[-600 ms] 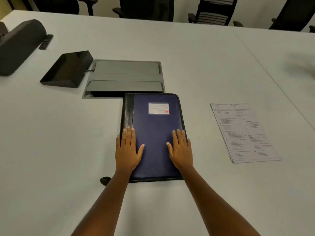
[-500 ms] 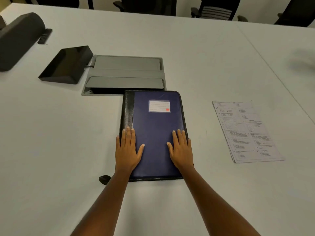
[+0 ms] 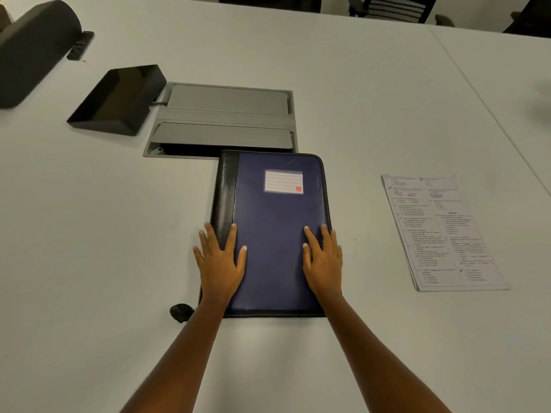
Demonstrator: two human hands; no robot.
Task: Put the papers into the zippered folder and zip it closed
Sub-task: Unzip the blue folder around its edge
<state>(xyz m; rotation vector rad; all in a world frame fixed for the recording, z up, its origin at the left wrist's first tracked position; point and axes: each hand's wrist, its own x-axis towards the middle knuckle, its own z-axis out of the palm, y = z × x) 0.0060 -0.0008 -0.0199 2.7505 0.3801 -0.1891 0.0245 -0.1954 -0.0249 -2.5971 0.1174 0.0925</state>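
Observation:
A blue zippered folder (image 3: 277, 222) with a black spine and a white label lies closed on the white table, straight in front of me. My left hand (image 3: 220, 265) rests flat on its near left part, fingers spread over the spine and the table. My right hand (image 3: 323, 260) lies flat on its near right edge. Neither hand holds anything. A black zipper pull (image 3: 179, 312) sticks out at the folder's near left corner. A stack of printed papers (image 3: 441, 231) lies on the table to the right, apart from the folder.
A grey cable hatch (image 3: 226, 117) is set into the table just beyond the folder. A black wedge-shaped device (image 3: 119, 98) sits to its left, a dark rounded object (image 3: 32, 52) at the far left. Chairs (image 3: 393, 7) stand along the table's far edge.
My left hand's fingers have spread apart and shifted slightly left over the spine. The view has tilted down a little. Folder and papers have not moved.

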